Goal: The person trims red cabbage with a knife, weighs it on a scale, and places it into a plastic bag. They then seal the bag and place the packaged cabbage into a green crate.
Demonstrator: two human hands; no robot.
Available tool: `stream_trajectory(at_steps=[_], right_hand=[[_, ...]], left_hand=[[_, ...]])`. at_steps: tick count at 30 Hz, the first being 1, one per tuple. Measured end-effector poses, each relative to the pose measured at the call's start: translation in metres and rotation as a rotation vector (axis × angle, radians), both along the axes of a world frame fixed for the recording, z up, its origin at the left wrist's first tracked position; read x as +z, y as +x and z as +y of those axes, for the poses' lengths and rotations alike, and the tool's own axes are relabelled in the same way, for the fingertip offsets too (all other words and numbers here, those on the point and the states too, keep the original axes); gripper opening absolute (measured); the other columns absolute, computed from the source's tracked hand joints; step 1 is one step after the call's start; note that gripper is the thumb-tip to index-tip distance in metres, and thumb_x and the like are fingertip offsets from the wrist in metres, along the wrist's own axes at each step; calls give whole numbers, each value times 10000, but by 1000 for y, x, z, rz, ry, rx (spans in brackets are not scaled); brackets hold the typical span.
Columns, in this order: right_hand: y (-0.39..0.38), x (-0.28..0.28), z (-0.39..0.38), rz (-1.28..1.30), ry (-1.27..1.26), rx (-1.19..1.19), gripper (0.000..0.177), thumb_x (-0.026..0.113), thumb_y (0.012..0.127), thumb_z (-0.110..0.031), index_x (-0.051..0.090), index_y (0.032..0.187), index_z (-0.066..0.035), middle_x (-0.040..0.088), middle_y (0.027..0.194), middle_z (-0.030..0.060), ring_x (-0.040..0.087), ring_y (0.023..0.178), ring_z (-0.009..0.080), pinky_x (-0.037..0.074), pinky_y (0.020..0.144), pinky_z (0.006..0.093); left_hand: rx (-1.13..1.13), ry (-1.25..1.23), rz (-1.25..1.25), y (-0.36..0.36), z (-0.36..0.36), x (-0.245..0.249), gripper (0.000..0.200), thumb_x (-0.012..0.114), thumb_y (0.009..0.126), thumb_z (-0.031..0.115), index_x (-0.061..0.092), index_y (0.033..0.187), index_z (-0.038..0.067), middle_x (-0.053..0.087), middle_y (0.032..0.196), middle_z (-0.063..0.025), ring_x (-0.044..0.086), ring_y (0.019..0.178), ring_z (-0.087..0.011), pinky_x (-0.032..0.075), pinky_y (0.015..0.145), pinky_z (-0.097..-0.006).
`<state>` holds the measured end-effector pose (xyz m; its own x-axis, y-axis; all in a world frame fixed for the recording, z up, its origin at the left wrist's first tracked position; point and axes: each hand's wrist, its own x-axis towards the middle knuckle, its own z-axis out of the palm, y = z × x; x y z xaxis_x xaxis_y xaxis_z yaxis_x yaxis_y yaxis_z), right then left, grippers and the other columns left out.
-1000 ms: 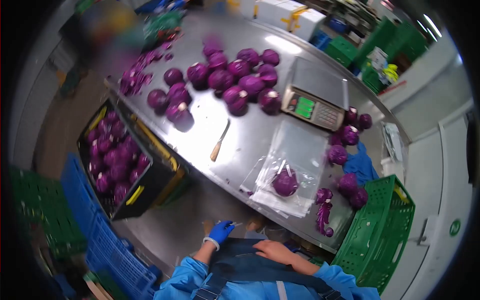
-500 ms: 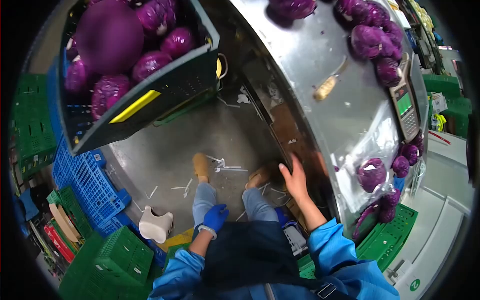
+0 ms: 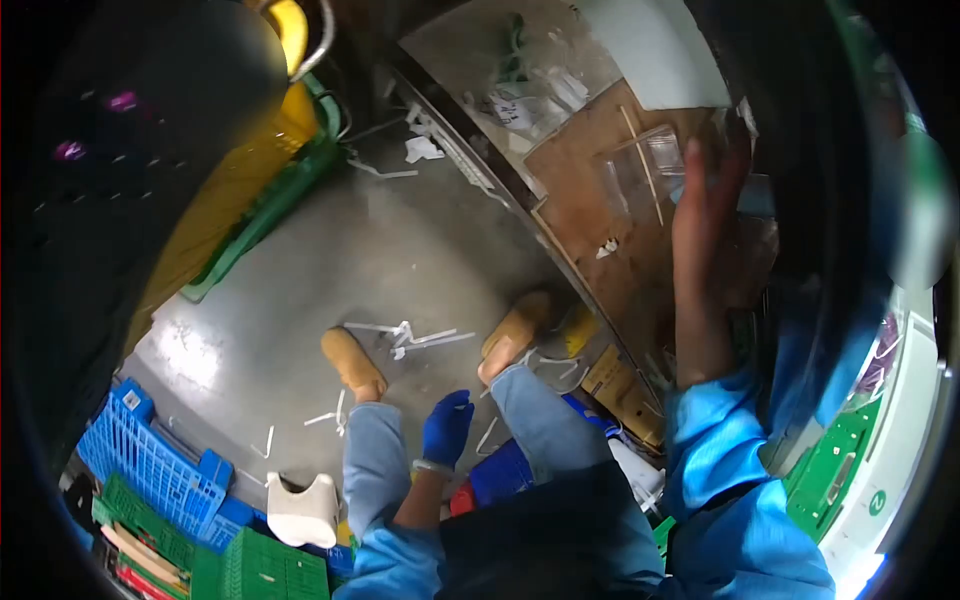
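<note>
My bare right hand (image 3: pixel 708 215) reaches into the low space under the worktop, thumb and fingers apart, with nothing visible in it. Just left of it lie clear plastic pieces (image 3: pixel 625 185) and a thin pale stick (image 3: pixel 640 150) on a brown board (image 3: pixel 570 205). A whitish sheet or panel (image 3: pixel 660 50) is beyond the fingertips. My left hand (image 3: pixel 447 430), in a blue glove, hangs in front of my legs. Its fingers are loosely bent and no object shows in it.
A dark crate (image 3: pixel 110 220) looms at the left, above a green-rimmed one (image 3: pixel 260 215). White strips (image 3: pixel 430 338) litter the floor. Lower left are a beige stool (image 3: pixel 303 510), blue crates (image 3: pixel 160 465) and green crates (image 3: pixel 265 567). A cardboard box (image 3: pixel 620 390) lies beside my foot.
My view has dropped and come closer to the floor, and the worktop with red cabbages has mostly left it. My right hand has moved forward under the worktop.
</note>
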<state>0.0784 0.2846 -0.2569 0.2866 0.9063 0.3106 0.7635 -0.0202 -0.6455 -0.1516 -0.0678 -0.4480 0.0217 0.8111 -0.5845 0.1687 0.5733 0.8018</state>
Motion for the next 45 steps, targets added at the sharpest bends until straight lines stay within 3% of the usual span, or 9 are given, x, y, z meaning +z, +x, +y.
stream_trajectory(at_steps=[10,14,20,26,29,32,35,39,45], right_hand=[[133,-13,212,-143,332,-141,339,494,950,-178,568,1219,14,568,1262,181,525,1195,322,402,1024,388],[251,-35,310,-1214,288,-131,372,573,912,-225,593,1196,13,616,1213,181,569,1139,322,437,956,388],[333,-11,345,-483,-27,-188,444,678,857,-325,593,1183,-35,636,1145,152,591,1074,283,451,923,379],[194,-14,314,-838,622,-200,381,622,903,-387,651,1085,-54,642,1117,143,599,1030,273,469,836,395],[210,-37,331,-1487,92,-57,440,594,923,-437,631,1141,-57,624,1121,117,591,997,218,477,842,353],[216,-19,320,153,-217,-33,579,591,915,-474,511,1315,-64,582,1192,120,578,1009,193,484,861,369],[165,-28,288,68,308,115,729,700,836,-419,386,1427,-129,548,1308,191,579,1134,321,450,955,528],[190,-17,291,-927,355,-129,371,580,907,-245,601,1173,13,629,1177,182,596,1079,323,453,909,398],[119,-22,189,-451,367,5,275,574,873,-218,617,1073,-33,629,1069,122,603,985,273,475,833,371]], left_hand=[[127,-1,-225,-1,73,11,222,617,896,64,645,1114,33,664,1113,-114,622,1036,-202,479,913,-324],[-75,-127,-225,-8,92,42,216,624,900,109,655,1097,25,674,1095,-116,631,1033,-220,470,929,-339],[5,-15,-262,-15,118,47,202,603,912,29,646,1109,21,670,1028,-98,641,941,-157,506,832,-305],[125,-152,-539,-13,133,46,209,558,933,13,620,1131,-11,642,1097,-102,618,970,-169,507,852,-296],[118,-201,-567,-9,140,51,228,568,920,3,608,1144,-18,644,1094,-98,613,991,-166,501,861,-289],[-86,124,-354,-12,145,47,242,564,919,17,597,1155,-26,644,1099,-93,613,998,-156,501,854,-281],[217,-248,-647,-9,149,54,245,549,922,31,598,1155,-27,647,1098,-92,614,1002,-153,501,849,-272],[154,-258,-611,-7,151,57,271,497,937,50,577,1181,-38,624,1143,-108,602,1040,-170,495,879,-283],[91,-261,-629,-2,134,33,326,427,960,78,528,1248,-34,568,1249,-132,580,1117,-207,483,950,-312]])
